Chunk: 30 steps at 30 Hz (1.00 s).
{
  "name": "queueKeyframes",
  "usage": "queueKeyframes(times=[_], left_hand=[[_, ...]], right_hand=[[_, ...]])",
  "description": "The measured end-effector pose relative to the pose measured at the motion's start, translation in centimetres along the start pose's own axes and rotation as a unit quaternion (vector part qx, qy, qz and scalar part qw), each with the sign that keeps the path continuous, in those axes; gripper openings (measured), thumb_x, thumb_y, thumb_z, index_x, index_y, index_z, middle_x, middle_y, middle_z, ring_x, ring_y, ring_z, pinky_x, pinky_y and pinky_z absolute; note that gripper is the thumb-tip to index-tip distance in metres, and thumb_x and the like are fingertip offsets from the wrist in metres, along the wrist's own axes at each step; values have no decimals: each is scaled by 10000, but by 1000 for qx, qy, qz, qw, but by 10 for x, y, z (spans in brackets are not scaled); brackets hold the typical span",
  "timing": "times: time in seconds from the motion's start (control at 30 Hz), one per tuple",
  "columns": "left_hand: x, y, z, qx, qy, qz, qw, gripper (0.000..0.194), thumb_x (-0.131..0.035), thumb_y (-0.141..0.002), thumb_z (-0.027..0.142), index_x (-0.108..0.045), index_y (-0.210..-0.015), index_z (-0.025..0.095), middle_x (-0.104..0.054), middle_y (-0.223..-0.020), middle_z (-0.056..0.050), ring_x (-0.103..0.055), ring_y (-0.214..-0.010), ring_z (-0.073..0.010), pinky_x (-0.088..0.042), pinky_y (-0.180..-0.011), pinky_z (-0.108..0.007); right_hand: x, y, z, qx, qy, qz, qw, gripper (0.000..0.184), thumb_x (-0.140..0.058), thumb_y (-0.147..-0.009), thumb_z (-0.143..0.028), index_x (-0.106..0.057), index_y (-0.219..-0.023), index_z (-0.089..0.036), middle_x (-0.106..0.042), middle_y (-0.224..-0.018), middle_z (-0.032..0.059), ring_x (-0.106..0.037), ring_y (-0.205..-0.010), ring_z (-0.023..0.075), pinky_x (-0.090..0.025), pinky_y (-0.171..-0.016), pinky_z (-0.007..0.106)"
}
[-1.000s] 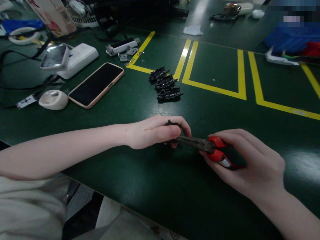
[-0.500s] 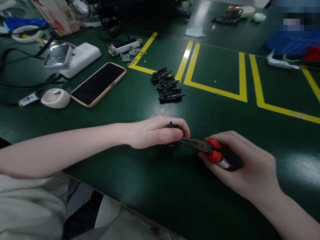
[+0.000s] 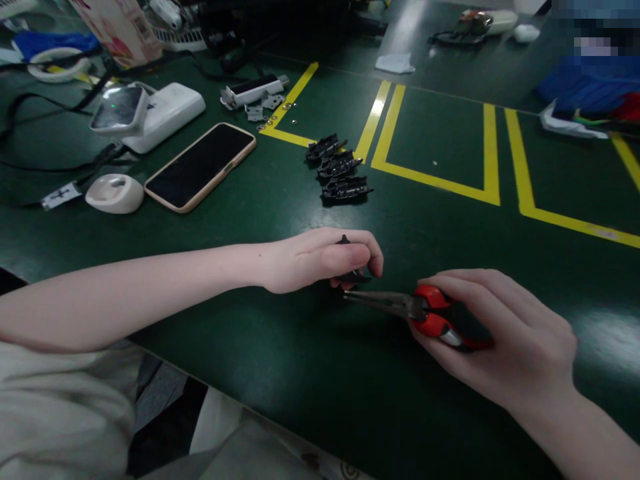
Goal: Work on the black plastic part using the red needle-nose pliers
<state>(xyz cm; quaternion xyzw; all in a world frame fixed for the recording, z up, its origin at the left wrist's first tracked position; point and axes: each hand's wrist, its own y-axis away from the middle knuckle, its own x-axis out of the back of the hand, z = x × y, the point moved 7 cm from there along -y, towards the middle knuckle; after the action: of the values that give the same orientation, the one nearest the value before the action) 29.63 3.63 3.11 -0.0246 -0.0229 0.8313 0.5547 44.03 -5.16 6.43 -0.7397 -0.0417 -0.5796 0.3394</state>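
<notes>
Pliers with red grips and long, dark metal jaws [image 3: 414, 308] are occupying the right hand [image 3: 510, 340], whose fingers are wrapping the handles. From my remote position, I am observing the left hand [image 3: 320, 258] pinching a small, dark, plastic-looking part [image 3: 354, 275] between thumb and curled fingers above the dark green tabletop [image 3: 280, 367]. The plier tips are pointing towards the part from just beside it, apparently without touching; the hand is hiding much of its shape. Three black, ridged, open-sided pieces [image 3: 345, 190] are lying beyond the left hand. I am judging the part as light and stiff, with thin edges probably being fragile and smooth faces possibly slipping under metal. I am favouring its thicker body for finger grip, avoiding projections, and rating the pliers as heavier, rigid and best held by the grips.
</notes>
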Motion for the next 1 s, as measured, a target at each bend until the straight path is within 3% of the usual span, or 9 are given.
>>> queueKeyframes(times=[0.27, 0.57, 0.73, 0.87, 1.0], left_hand=[[-2, 0, 3, 15, -14, -46, 999, 608, -421, -900, 714, -548, -1007, 129, -531, -898, -47, -543, -751, -156, -442, -634, -259], [-3, 0, 5, 13, -87, -76, 993, 623, -378, -907, 723, -546, -1026, 135, -573, -887, -76, -541, -767, -192, -452, -676, -308], [-4, 0, 5, 6, -93, -79, 992, 613, -367, -915, 713, -541, -1033, 137, -573, -875, -76, -540, -762, -197, -454, -661, -312], [-3, 1, 5, 11, -94, -78, 992, 607, -364, -909, 719, -536, -1026, 149, -571, -882, -72, -538, -768, -197, -456, -669, -313], [-3, 1, 5, 13, -93, -79, 992, 608, -369, -908, 721, -533, -1029, 148, -578, -892, -75, -546, -774, -200, -453, -675, -316]], right_hand=[[-1, 0, 13, -52, -28, 10, 998, 270, -686, -801, -284, -566, -1034, -217, -660, -900, 67, -648, -770, 215, -496, -562, 340], [-4, 1, 10, -49, -34, -4, 998, 255, -656, -825, -280, -557, -1058, -244, -669, -922, 68, -653, -774, 227, -483, -541, 352], [-3, 0, 10, -60, -32, -5, 998, 275, -674, -814, -251, -554, -1061, -242, -669, -938, 65, -657, -791, 226, -494, -567, 351], [-2, -1, 7, -30, -32, 6, 999, 279, -684, -804, -258, -552, -1046, -219, -664, -911, 66, -658, -777, 222, -501, -563, 343], [-4, 0, 9, -53, -36, -8, 998, 258, -657, -824, -270, -544, -1054, -242, -669, -930, 69, -660, -800, 229, -507, -592, 358]])
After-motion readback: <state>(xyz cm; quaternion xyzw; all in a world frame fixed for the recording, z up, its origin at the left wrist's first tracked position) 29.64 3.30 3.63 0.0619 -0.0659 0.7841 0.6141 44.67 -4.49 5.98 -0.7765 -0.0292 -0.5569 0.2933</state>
